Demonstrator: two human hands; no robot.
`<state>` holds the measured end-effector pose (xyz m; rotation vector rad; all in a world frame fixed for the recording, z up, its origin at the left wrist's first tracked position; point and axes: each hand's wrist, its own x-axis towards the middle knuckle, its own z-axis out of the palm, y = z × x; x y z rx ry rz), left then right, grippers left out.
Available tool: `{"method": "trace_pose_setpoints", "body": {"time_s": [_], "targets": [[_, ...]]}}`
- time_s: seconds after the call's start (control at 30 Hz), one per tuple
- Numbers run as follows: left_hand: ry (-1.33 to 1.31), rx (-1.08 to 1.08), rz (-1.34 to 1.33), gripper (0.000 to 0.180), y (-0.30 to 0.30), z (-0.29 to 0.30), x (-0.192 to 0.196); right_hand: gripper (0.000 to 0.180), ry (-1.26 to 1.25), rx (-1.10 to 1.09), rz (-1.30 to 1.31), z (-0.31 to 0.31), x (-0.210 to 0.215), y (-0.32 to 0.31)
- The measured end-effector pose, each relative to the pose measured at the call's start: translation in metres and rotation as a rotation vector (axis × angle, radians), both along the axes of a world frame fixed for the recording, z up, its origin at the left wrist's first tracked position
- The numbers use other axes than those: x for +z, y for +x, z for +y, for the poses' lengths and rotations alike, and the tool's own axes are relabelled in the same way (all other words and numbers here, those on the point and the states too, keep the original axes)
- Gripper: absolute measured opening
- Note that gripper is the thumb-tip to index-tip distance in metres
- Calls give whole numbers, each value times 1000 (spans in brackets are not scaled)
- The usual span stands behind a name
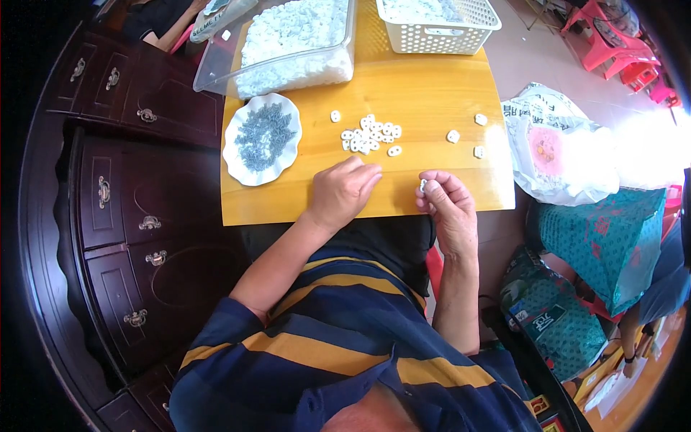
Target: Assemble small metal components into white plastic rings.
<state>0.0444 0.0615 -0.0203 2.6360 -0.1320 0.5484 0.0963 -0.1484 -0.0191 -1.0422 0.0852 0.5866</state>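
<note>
My right hand (451, 209) pinches a small white plastic piece (422, 185) between thumb and fingers, just over the table's front part. My left hand (342, 189) is closed, its fingers pressed together; whatever may be in them is hidden. Just beyond it lies a loose pile of white pieces (371, 134) with dark spots or holes. A single white piece (335, 116) sits apart from the pile, and a few others, including one white piece (453, 135), are scattered to the right. At the left edge stands a scalloped white dish (232, 147) of thin dark-grey pieces (265, 133).
Along the far side of the wooden table (425, 93) stand a clear plastic bin (288, 83) and a perforated basket (439, 42), both full of white pieces. A dark cabinet (165, 180) borders the left. Bags (568, 151) crowd the right. Other people's arms show at the edges.
</note>
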Motion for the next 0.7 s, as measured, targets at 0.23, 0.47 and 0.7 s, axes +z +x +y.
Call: {"method": "trace_pose_setpoints", "body": {"time_s": [0.23,0.47,0.7], "targets": [[20,-6,44,9,-3,-2,0,15,-47,17,-54,2,-1,-2],[-337,-63,67,5,-15,-7,10,15,-88,21,-131,6,-1,-6],[-805,-38,271,4,-14,-11,21,17,-78,80,-183,10,-2,-8]]}}
